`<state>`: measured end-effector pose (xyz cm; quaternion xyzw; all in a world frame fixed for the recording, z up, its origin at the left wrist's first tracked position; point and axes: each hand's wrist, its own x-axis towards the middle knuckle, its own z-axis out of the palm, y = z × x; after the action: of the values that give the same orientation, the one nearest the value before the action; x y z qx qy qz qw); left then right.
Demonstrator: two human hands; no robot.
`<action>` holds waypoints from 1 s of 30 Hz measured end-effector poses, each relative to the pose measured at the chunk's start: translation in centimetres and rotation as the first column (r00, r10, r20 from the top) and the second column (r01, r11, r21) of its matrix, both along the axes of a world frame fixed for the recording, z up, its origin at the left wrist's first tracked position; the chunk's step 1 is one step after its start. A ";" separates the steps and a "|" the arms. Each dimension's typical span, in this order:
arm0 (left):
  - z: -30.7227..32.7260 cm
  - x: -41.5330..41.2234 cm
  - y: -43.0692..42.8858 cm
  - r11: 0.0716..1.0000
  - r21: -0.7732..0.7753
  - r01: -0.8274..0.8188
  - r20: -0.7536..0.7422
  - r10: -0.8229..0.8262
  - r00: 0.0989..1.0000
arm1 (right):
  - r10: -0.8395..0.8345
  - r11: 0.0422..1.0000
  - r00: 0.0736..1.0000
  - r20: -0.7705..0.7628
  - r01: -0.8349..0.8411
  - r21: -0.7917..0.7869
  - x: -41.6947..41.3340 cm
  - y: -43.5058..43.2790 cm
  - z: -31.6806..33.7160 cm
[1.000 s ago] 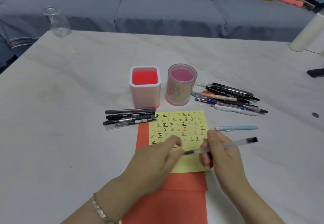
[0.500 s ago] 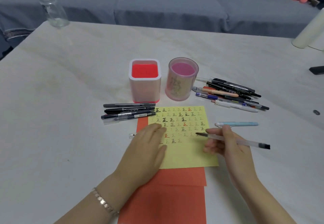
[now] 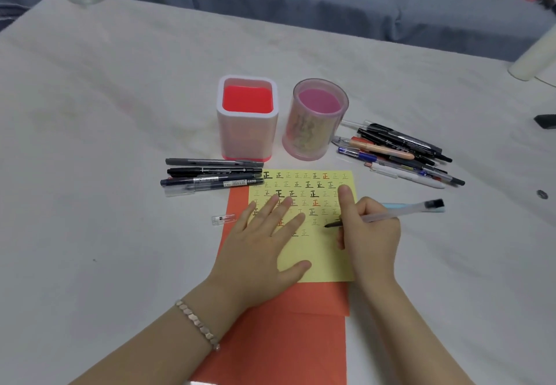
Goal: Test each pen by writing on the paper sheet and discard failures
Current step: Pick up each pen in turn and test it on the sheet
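The right hand (image 3: 371, 234) is pinching the clear pen (image 3: 391, 214) in curled fingers, one finger stretched forward, and is aiming the dark tip at an unmarked patch of the yellow paper sheet (image 3: 328, 267); I cannot tell whether the tip is touching. The left hand (image 3: 264, 243) is lying flat, fingers spread, pressing the sheet down. A small clear cap (image 3: 223, 220) is lying just left of the sheet. The test stroke seems to be starting, calling next for light pressure and a check for ink. Half a second ago the pen was hovering at the sheet's right edge; now the right hand is resting on the sheet and the left is sitting further up it.
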<state>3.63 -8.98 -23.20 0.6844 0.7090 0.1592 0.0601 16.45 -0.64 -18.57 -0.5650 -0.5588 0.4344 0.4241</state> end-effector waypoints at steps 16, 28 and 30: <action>-0.3 0.1 0.1 0.998 0.060 -0.036 0.048 0.034 0.998 | -0.026 0.994 0.996 0.087 0.017 0.103 -0.8 -0.5 -3.1; -0.3 0.1 0.1 0.997 0.064 -0.034 0.045 0.031 0.998 | -0.032 0.987 0.993 0.114 0.014 0.162 -1.0 -0.4 -3.5; -0.2 0.1 0.0 0.997 0.065 -0.034 0.046 0.031 0.998 | -0.035 0.987 0.993 0.111 0.017 0.161 -1.0 -0.3 -3.5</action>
<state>3.74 -8.93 -23.44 0.6705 0.7130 0.1986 0.0508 15.49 -0.99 -22.08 -0.5600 -0.6076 0.3500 0.4413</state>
